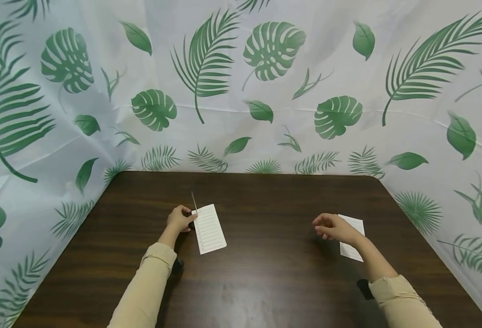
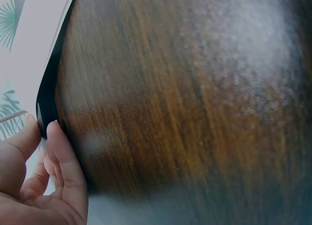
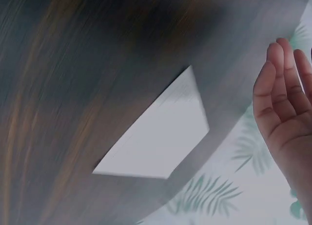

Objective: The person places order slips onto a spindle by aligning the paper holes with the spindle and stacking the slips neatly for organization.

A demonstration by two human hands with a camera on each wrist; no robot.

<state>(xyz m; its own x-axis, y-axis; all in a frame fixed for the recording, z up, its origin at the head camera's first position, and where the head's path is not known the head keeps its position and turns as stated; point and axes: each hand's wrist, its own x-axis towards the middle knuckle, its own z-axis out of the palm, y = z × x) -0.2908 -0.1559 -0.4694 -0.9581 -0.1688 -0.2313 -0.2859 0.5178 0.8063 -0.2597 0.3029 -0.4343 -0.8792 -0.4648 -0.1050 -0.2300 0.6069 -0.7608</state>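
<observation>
My left hand point(image 1: 178, 220) pinches a black clip point(image 2: 47, 105) at the left edge of a white lined paper pad point(image 1: 209, 230). In the left wrist view, the thumb and a fingertip lie on either side of the black clip, and a thin wire-like strip point(image 2: 12, 116) juts out beside the thumb. My right hand point(image 1: 335, 228) hovers with fingers loosely bent and nothing in them. Partly hidden behind it in the head view, a second white sheet point(image 1: 353, 248) lies on the table; the right wrist view shows this sheet point(image 3: 161, 137) apart from the fingers.
The dark wood-grain table point(image 1: 265, 282) has rounded far corners. A white curtain point(image 1: 241, 132) printed with green leaves hangs along its far edge and both sides. Dark wrist straps point(image 1: 365, 289) show below the forearms.
</observation>
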